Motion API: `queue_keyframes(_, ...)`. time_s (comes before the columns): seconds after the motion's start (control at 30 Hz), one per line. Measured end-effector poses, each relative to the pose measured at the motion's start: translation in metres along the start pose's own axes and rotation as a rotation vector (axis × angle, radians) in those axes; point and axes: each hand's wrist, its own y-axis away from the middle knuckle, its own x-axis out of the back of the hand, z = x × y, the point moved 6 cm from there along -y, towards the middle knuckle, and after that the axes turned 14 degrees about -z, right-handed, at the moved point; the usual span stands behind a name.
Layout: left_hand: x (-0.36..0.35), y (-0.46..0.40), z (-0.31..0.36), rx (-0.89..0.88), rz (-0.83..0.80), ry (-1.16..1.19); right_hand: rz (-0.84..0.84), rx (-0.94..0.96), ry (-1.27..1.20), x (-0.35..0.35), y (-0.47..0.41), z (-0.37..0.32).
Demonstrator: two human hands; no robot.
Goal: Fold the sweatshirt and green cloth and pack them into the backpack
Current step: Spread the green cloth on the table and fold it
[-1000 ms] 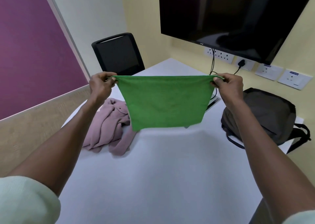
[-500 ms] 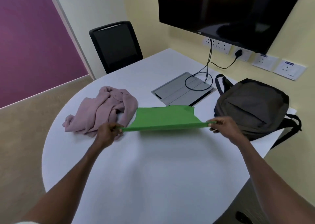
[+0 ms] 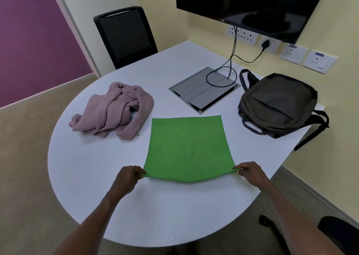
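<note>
The green cloth [image 3: 187, 150] lay spread flat on the white table [image 3: 93, 173], near its middle, with one edge toward the person and the opposite edge far, close to the grey cable hatch [image 3: 204, 88]. It was roughly square, so no long axis stood out. The near edge sagged slightly between its two corners and appeared a little raised off the surface.

The left hand [image 3: 127, 181] pinched the near left corner, fingers curled and closed on the fabric. The right hand [image 3: 250, 172] pinched the near right corner in the same manner. Each hand sat at its own corner, neither nearer than the other; the whole body of the cloth extended away from the fingers toward the far side.

In my judgement, the fold turns on this: the held near edge has to travel straight away from the person to meet the far edge, the two hands moving evenly so the corners match.

The sweatshirt [image 3: 114, 111] lay crumpled to the far left, just beside the cloth's far left corner but apart from it. The backpack [image 3: 277, 103] lay at the right, its main opening apparently closed, well apart from both hands.
</note>
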Motion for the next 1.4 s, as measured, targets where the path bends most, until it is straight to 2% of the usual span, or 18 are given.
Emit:
queue_keyframes(0.2,0.002,0.027,-0.01,0.014,-0.044,0.022,-0.05,0.012,0.018,-0.013,0.02,0.003)
queue_keyframes(0.3,0.008,0.033,-0.006,-0.002,-0.036,0.073,-0.012,0.023,-0.104,-0.013,0.033,-0.006)
queue_keyframes(0.53,0.021,0.038,0.021,0.041,0.092,0.518,0.106,-0.016,-0.476,-0.02,0.037,-0.01)
queue_keyframes(0.67,0.027,0.037,0.027,0.03,0.2,0.527,0.155,-0.004,-0.546,-0.024,0.034,-0.009)
queue_keyframes(0.77,0.028,0.036,0.017,0.013,0.237,0.485,0.169,-0.03,-0.553,-0.026,0.037,-0.008)
queue_keyframes(0.97,0.012,0.029,-0.005,0.059,0.11,0.53,0.134,-0.073,-0.489,-0.032,0.032,-0.006)
queue_keyframes(1.1,0.009,0.017,-0.005,0.077,0.114,0.581,0.194,-0.036,-0.482,-0.031,0.025,-0.014)
queue_keyframes(1.23,0.012,0.001,0.003,0.091,0.16,0.522,0.256,-0.008,-0.484,-0.027,0.008,-0.017)
queue_keyframes(1.4,0.013,-0.027,0.01,0.148,0.137,0.503,0.305,-0.051,-0.363,-0.019,-0.022,-0.019)
